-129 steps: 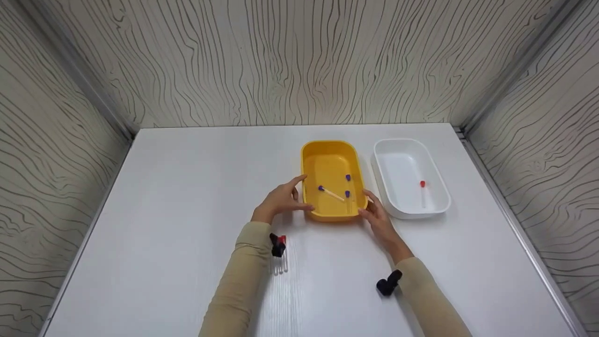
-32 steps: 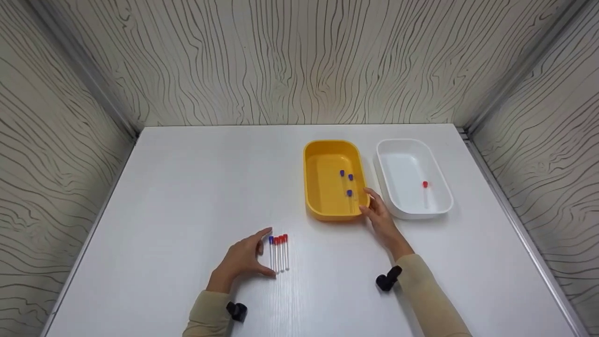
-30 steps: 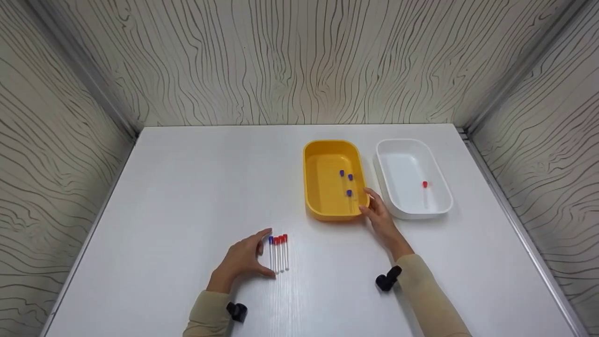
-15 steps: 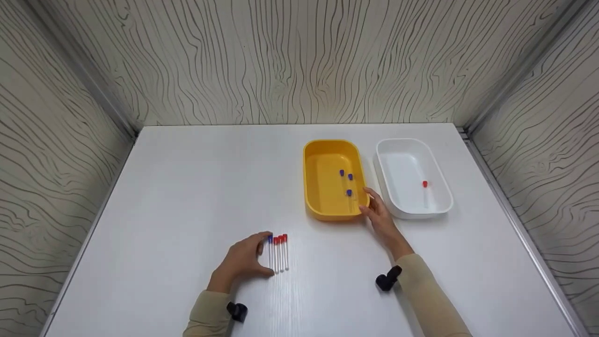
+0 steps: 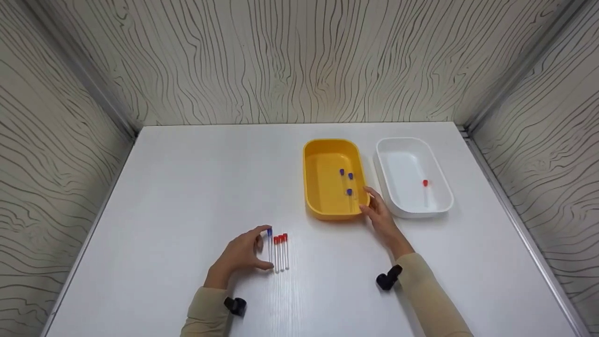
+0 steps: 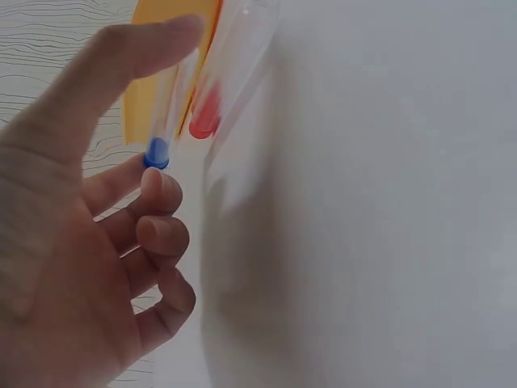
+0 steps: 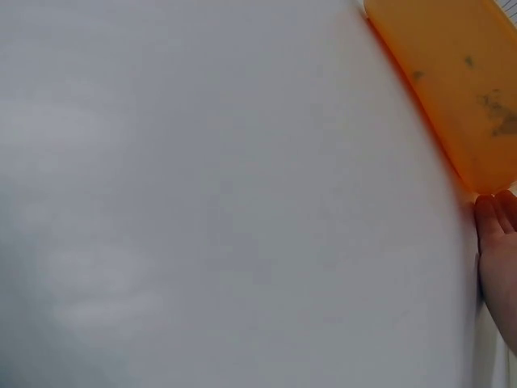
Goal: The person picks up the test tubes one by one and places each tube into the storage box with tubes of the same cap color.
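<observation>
My left hand (image 5: 242, 252) pinches a clear test tube with a blue cap (image 6: 157, 151) lengthwise, thumb at its bottom end and a fingertip at the cap. The other fingers are loosely curled. Just right of it lie several red-capped test tubes (image 5: 281, 252) side by side on the white table. My right hand (image 5: 381, 220) holds the near right corner of the yellow tray (image 5: 320, 216), thumb and fingers at the rim. Inside that tray lie 3 blue-capped test tubes (image 5: 349, 192) along the right side. The right wrist view shows fingertips (image 7: 487, 212) against the tray's outer wall.
To the right of the yellow tray stands a white tray (image 5: 392, 206) with one red-capped test tube (image 5: 425, 183) in it. Wood-patterned panels (image 5: 290, 61) enclose the back and sides of the table (image 5: 187, 187).
My left hand has left the yellow tray, come down to the row, and taken the blue-capped test tube, shifting it slightly away from me. A slanted tube in the tray now lies straight.
</observation>
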`<action>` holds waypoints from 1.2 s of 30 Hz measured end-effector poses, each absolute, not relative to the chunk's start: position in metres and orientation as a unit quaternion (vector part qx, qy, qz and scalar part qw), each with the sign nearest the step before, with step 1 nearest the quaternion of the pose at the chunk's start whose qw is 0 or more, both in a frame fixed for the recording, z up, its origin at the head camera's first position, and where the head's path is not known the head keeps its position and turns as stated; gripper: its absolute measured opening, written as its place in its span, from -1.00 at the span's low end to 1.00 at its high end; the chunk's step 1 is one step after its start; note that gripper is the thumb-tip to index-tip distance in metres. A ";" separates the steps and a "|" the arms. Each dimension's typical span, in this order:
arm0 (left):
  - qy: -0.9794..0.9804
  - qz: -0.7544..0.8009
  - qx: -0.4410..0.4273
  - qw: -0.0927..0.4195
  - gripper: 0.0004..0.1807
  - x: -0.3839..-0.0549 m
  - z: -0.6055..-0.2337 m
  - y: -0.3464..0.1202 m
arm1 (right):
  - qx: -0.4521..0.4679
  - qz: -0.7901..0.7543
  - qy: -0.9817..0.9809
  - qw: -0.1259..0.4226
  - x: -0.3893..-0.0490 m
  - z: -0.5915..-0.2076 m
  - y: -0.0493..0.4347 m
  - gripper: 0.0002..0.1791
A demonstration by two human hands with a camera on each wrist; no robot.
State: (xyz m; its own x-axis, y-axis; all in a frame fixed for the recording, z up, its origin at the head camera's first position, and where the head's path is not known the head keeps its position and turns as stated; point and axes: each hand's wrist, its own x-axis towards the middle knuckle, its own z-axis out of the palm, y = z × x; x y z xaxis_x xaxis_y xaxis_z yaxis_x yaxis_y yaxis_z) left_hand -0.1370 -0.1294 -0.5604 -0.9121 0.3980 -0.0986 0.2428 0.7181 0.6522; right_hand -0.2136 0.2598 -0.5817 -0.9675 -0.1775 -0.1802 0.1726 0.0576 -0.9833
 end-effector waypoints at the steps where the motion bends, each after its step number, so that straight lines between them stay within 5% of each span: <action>1: 0.920 0.333 0.172 0.116 0.01 -0.138 -0.558 -0.129 | -0.002 -0.686 0.716 0.126 -0.214 -0.582 0.260 -0.37; 36: 0.884 0.404 0.207 0.111 -0.01 -0.206 -0.517 -0.072 | 0.006 -0.701 0.703 0.120 -0.214 -0.584 0.260 -0.36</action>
